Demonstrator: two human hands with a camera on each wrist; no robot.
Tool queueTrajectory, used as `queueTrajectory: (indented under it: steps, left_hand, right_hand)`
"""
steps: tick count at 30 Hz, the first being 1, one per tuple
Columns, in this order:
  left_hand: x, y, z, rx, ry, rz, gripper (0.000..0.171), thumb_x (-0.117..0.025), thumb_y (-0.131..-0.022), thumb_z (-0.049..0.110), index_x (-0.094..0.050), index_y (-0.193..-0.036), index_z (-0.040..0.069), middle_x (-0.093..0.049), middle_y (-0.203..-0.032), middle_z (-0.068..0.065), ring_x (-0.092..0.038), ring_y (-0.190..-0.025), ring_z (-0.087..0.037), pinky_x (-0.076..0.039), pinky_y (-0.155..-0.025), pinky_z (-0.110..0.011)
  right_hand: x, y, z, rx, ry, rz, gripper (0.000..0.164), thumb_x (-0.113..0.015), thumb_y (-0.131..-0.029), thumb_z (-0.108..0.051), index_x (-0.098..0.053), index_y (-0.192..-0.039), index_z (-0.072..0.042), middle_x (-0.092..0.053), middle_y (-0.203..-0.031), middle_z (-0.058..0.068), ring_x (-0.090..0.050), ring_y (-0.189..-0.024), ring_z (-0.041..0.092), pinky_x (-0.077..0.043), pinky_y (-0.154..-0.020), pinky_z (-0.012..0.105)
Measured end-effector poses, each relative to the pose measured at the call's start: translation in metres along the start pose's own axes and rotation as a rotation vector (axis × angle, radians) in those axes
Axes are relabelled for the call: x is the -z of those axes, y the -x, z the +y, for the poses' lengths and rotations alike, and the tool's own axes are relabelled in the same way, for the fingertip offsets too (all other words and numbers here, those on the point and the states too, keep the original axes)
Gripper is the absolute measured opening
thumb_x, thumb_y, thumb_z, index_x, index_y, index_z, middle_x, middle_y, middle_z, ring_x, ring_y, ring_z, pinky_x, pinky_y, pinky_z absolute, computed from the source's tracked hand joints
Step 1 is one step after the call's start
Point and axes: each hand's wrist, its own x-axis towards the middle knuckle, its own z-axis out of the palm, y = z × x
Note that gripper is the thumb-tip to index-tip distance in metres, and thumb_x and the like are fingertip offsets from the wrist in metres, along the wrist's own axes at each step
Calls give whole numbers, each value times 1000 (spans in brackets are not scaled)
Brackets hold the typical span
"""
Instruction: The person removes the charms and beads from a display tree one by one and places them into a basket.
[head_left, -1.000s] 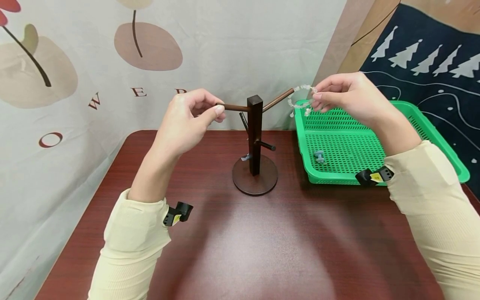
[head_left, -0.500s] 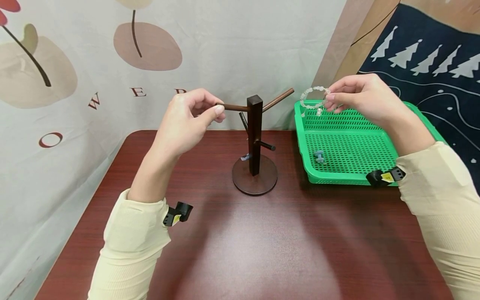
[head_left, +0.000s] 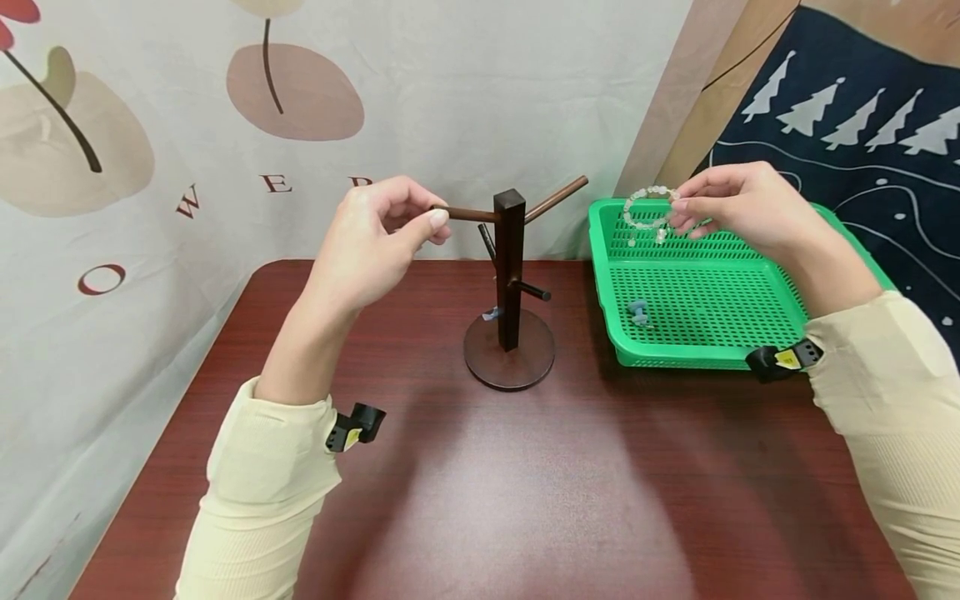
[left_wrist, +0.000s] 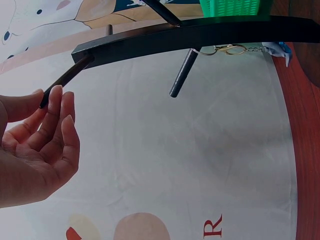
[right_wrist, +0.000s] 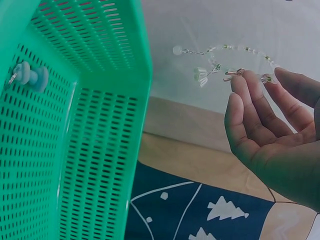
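Observation:
A dark wooden stand with a round base and several pegs stands on the table. My left hand pinches the tip of its upper left peg between thumb and fingers. From a lower peg hangs a keyring with a chain and a blue piece, seen in the left wrist view. My right hand pinches a clear beaded bracelet above the green basket's far left part. A flower-shaped charm and a round bead dangle from the bracelet in the right wrist view.
The green plastic basket sits right of the stand on the reddish-brown table. Inside it lies a small blue-grey object with a metal ring. A printed cloth hangs close behind the table.
My right hand has drawn the bracelet rightward and slightly down, away from the upper right peg's tip, to above the basket. My left hand has stayed on its peg.

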Motion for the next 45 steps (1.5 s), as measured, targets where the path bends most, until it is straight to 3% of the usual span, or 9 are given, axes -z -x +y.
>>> queueTrajectory:
  steps: [18, 30, 38, 45]
  left_hand:
    - [1, -1, 0, -8, -3, -2, 11, -59, -88, 10, -65, -94, 4, -67, -77, -5, -58, -71, -15, -35, -61, -26]
    - [1, -1, -1, -15, -3, 2, 10, -59, -88, 9, -66, -93, 4, -67, -76, -5, -57, -71, -15, -34, -60, -26]
    - [0, -1, -1, -7, 1, 0, 10, -59, -88, 10, -65, -93, 4, -67, -77, -5, -58, -71, -14, -35, -62, -26]
    - [0, -1, -1, -8, 3, 3, 10, -59, -88, 10, -65, -93, 4, -67, -77, -5, -58, -70, -14, -35, -61, -26]
  right_hand:
    - [5, 0, 18, -99, 74, 2, 9, -59, -89, -15, -67, -93, -12, -67, -77, 1, -64, -71, 14, -52, -60, 25]
    - [5, 1, 20, -100, 56, -6, 9, -60, -89, -15, -67, -93, -15, -67, -78, 1, -64, -72, 16, -52, -61, 26]
    - [1, 1, 17, -52, 43, -29, 10, -61, -88, -15, -67, -96, -14, -68, -79, 3, -64, -73, 16, -52, -63, 26]
    - [-11, -1, 6, 46, 47, -77, 14, -59, -89, -12, -65, -101, -9, -67, -81, 6, -65, -73, 17, -52, -64, 26]
